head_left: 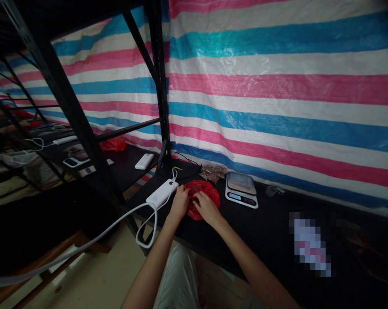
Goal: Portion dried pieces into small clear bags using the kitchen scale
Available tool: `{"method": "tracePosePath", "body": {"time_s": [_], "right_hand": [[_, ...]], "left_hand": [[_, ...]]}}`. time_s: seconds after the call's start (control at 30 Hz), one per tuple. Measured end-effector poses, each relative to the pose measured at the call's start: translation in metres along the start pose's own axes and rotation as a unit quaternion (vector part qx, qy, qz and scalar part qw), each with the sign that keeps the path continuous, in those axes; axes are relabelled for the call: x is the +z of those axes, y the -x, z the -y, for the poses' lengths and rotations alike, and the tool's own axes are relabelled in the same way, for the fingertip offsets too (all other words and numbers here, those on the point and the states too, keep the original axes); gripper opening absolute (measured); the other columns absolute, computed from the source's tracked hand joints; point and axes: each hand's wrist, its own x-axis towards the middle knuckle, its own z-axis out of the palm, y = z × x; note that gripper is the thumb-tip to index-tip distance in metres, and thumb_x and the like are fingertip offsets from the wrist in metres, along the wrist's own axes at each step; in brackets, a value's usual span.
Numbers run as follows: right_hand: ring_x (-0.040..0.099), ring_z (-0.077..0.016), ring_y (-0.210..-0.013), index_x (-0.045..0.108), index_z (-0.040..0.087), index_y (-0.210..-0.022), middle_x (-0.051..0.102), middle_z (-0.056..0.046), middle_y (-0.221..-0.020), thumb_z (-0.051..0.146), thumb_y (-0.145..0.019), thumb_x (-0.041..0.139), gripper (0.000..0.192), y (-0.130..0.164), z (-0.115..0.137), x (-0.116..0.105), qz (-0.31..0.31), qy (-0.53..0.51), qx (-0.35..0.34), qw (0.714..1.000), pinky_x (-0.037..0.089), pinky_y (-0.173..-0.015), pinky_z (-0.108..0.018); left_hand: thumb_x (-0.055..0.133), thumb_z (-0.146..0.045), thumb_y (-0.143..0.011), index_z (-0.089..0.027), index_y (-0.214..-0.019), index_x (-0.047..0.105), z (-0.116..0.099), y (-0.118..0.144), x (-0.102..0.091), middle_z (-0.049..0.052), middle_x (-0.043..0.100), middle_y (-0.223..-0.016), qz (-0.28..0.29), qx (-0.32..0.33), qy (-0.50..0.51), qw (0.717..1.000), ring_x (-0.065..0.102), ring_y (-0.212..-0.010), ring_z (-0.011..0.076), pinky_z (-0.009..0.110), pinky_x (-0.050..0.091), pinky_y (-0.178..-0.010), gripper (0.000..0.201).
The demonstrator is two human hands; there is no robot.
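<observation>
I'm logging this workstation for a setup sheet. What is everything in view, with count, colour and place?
red plastic bag: one, red, on the black table under both hands
kitchen scale: one, white with a dark top, right of the bag
power bank: one, white, left of the bag, white cable trailing off the table edge
packet of brown bits: one, clear, behind the bag
black table: one, along the striped tarp
striped tarp: one, pink, blue and white, behind the table
black shelf frame: one, at left
left hand: on the bag's left edge
right hand: on the bag's front
</observation>
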Motion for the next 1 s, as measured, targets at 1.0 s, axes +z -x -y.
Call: {"method": "tracePosePath", "body": {"time_s": [1.0], "right_hand": [[0.047, -0.023, -0.101, 0.053, 0.02, -0.102, 0.057, -0.007, -0.104, 0.024, -0.075, 0.055, 0.027, 0.028, -0.011, 0.001, 0.036, 0.086, -0.004, 0.996, 0.034, -0.084, -0.039]], "left_hand": [[0.045, -0.017, -0.076, -0.017, -0.083, 0.047, -0.019, -0.006, 0.027, 0.001, 0.052, -0.082, -0.11, -0.136, 0.411, 0.895, 0.051, -0.077, 0.0125, 0.026, 0.04, -0.076, 0.007]]}}
